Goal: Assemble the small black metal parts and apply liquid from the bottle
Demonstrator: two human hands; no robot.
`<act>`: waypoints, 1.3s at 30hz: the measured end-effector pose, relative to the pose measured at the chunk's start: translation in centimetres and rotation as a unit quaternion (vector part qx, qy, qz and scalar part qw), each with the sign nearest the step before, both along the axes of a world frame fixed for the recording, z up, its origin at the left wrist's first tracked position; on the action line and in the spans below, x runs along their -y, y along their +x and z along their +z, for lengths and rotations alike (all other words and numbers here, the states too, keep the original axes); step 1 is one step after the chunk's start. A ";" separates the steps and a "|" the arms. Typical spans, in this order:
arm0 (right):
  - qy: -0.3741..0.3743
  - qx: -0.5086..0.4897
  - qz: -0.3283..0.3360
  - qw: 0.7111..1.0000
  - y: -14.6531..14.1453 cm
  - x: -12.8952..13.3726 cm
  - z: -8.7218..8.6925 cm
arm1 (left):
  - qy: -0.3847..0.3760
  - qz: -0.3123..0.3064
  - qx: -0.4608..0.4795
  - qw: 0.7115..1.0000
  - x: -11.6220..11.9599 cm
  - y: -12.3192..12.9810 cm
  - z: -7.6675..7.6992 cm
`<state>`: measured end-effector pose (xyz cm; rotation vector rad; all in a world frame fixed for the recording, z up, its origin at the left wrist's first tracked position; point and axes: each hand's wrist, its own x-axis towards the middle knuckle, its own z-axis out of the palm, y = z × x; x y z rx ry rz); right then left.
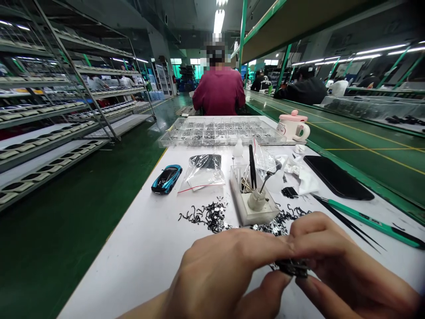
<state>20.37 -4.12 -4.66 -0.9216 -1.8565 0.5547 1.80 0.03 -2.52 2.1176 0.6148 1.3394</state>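
My left hand (226,270) and my right hand (338,266) meet low in the view, fingertips together. Between both thumbs and forefingers is a small black part (292,267), mostly covered by my fingers, so its kind is unclear. Just beyond my hands lie loose piles of small black curved pieces (212,217) and shiny metal bits (279,227) on the white tabletop. A pale holder block (255,216) stands behind them, bearing a small bottle (257,200) and black tweezers (252,166).
A blue toy car (167,179) and a clear plastic bag (204,173) lie at left. At right are a phone (337,177), a green-handled tool (375,220) and crumpled tissue (305,177). A compartment tray (219,141) and a lidded mug (292,126) stand behind; a person (219,91) sits beyond.
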 end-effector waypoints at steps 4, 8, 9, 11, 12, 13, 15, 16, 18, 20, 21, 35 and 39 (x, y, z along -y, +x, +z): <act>-0.023 -0.004 -0.013 1.000 -0.2 0.1 0.1 | -0.035 0.027 -0.074 0.996 0.1 -0.1 0.7; -0.037 -0.035 -0.036 0.998 -0.7 0.3 0.2 | -0.077 0.026 -0.060 0.995 0.4 -0.2 0.6; -0.035 -0.044 -0.046 0.997 -0.8 0.3 0.2 | -0.093 0.019 -0.048 0.994 0.5 -0.1 0.5; -0.027 -0.047 -0.052 0.997 -0.7 0.3 0.3 | -0.128 0.015 -0.032 0.991 0.4 0.0 0.3; -0.021 -0.041 -0.046 0.998 -0.6 0.2 0.3 | -0.136 0.019 -0.025 0.990 0.3 0.0 0.3; -0.016 -0.035 -0.038 0.999 -0.5 0.1 0.3 | -0.136 0.027 -0.019 0.990 0.3 0.1 0.3; -0.010 -0.029 -0.026 0.999 -0.2 0.0 0.1 | -0.117 0.034 -0.009 0.992 0.2 0.1 0.3; -0.009 -0.031 -0.022 0.999 -0.2 0.0 0.0 | -0.105 0.027 -0.002 0.994 0.1 0.2 0.4; -0.019 -0.041 -0.012 0.999 -0.4 0.1 -0.2 | -0.090 0.001 0.018 0.996 0.1 0.2 0.4; -0.033 -0.045 0.007 0.998 -0.7 0.2 -0.2 | -0.096 -0.010 0.032 0.995 0.1 0.2 0.5; -0.039 -0.038 0.018 0.998 -0.7 0.2 -0.1 | -0.105 -0.008 0.034 0.994 0.1 0.2 0.6; -0.090 0.055 -0.242 0.964 7.4 -9.7 -2.4 | -0.536 -0.045 -0.018 0.843 -0.6 0.7 1.2; -0.109 0.036 -0.233 0.966 6.4 -9.8 -2.1 | -0.556 -0.065 -0.027 0.828 -0.6 0.9 0.9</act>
